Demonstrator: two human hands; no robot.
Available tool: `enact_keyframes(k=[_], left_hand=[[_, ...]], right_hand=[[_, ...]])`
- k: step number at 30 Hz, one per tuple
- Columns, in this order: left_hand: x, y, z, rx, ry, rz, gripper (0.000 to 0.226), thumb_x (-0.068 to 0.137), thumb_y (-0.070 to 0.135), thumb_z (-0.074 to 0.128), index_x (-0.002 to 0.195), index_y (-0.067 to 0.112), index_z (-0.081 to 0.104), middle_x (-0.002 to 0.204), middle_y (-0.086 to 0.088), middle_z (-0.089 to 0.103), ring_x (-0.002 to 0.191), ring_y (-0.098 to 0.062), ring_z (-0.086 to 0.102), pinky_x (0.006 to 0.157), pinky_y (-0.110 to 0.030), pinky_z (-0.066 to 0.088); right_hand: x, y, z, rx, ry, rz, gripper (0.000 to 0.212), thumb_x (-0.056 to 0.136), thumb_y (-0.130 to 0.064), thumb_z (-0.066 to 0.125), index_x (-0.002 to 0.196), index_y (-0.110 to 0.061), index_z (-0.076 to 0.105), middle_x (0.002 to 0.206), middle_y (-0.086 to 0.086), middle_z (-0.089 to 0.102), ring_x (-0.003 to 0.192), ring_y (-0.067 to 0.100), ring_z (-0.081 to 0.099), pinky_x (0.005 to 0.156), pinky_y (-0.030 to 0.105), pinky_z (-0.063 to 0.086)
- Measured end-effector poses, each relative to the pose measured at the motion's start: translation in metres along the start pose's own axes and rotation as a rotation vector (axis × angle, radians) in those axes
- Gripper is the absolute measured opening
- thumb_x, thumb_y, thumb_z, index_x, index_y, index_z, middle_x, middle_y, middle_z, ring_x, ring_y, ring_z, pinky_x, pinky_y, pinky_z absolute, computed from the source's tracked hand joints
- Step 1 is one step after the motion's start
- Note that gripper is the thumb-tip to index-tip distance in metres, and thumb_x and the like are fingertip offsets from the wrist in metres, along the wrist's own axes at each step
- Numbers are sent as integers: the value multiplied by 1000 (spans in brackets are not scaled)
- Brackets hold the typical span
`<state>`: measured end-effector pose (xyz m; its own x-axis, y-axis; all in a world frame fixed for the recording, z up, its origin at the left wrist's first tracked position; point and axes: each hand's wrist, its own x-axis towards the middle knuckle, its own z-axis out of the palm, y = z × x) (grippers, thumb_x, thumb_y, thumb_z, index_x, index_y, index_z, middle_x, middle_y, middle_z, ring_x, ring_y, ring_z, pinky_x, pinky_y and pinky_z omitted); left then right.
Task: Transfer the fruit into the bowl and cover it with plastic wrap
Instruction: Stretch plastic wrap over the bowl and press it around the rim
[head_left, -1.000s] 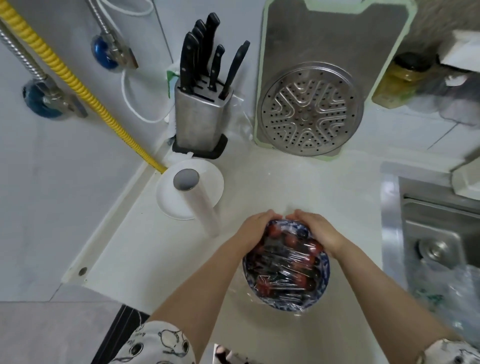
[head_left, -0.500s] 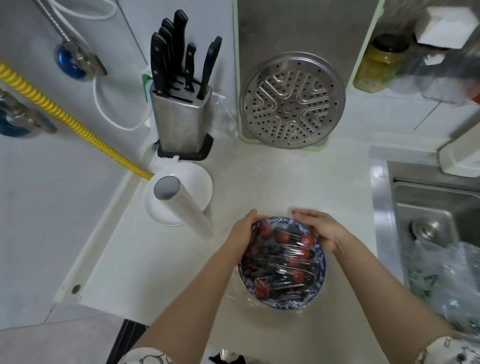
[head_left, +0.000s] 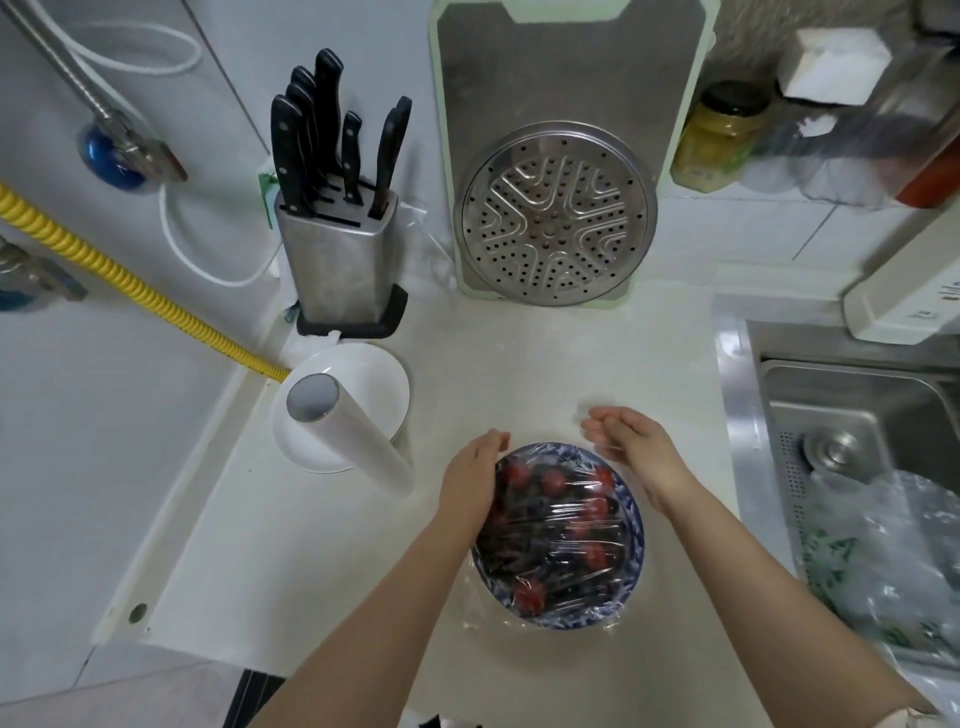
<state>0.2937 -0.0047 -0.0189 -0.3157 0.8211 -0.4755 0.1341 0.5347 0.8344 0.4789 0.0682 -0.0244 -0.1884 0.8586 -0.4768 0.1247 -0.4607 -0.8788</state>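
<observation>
Left hand (head_left: 470, 480) flat, fingers together, pressed against bowl (head_left: 631, 525) left rim over plastic wrap (head_left: 558, 540). Right hand (head_left: 631, 454) flat, gripping nothing, at far-right rim; contact unclear. Bowl upright on counter (head_left: 322, 561), fruit (head_left: 595, 553) inside. Wrap roll (head_left: 353, 439) left, tilted.

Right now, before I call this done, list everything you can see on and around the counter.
bowl: one, blue and white, front of the counter
fruit: many, red and dark, in the bowl
plastic wrap: one sheet, clear, over the bowl
wrap roll: one, white, left of the bowl
plate: one, white, behind the roll
knife block: one, steel, black handles, back left
steamer rack: one, steel, leaning on the cutting board
jar: one, yellowish, back right
sink: one, steel, right
hose: one, yellow, left
left hand: at the bowl's left rim
right hand: open, at the far right rim
</observation>
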Motion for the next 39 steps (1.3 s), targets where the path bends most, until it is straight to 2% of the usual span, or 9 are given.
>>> enact_keyframes(k=[2,6,10,17,23,27,32,35,39], left_hand=[[2,9,0,109,-89,168,36,101,31,33,114,25,66,125,2,63,117,-13,53,108,-32,36],[10,18,12,128,-330,148,48,90,59,34,101,35,74,113,2,72,106,-13,64,105,-36,43],[18,18,14,111,-281,101,46,95,52,35,85,34,75,105,-4,74,101,-19,67,104,-40,44],[16,6,7,139,-228,-14,50,99,48,33,92,19,73,105,-7,72,102,-23,64,99,-34,44],[-4,-19,4,-117,-71,-163,59,98,47,31,85,11,75,90,-13,75,88,-26,69,88,-34,48],[-19,-35,9,-301,-12,-272,57,95,48,36,78,14,77,86,-11,76,90,-30,71,95,-45,51],[-34,-46,7,-440,96,-335,47,90,47,47,84,6,69,94,-11,73,91,-29,68,93,-46,52],[-45,-48,8,-471,144,-307,33,91,41,46,77,15,62,85,-10,64,86,-26,62,88,-45,52],[-57,-49,9,-564,154,-397,42,98,40,41,95,6,65,97,-10,68,94,-29,64,85,-39,52]], right_hand=[[-13,0,-1,-4,-71,-57,26,100,-17,39,115,-11,59,110,6,69,103,18,64,96,29,47],[-28,14,10,118,-113,-31,30,98,-28,41,116,-12,61,109,6,72,104,22,66,89,29,49],[-28,10,13,115,-10,-20,43,98,-42,36,111,-11,62,101,6,75,94,20,70,80,27,52],[-25,22,7,-88,3,61,66,94,-60,24,114,-13,66,102,5,73,95,18,68,92,33,49],[-55,34,-4,225,27,-5,60,88,-62,24,121,-23,56,120,2,67,115,17,60,110,41,37],[-77,44,9,271,53,31,55,93,-60,25,116,-26,62,116,-2,70,111,20,63,101,44,44],[-68,29,15,175,-5,91,67,91,-65,20,115,-22,66,111,-5,72,104,12,66,84,29,49],[-57,22,15,63,-86,129,71,85,-74,20,110,-30,69,116,-2,69,113,17,61,103,42,42],[-57,19,4,48,-42,113,66,85,-72,25,110,-29,69,119,-1,67,120,17,55,114,45,28]])
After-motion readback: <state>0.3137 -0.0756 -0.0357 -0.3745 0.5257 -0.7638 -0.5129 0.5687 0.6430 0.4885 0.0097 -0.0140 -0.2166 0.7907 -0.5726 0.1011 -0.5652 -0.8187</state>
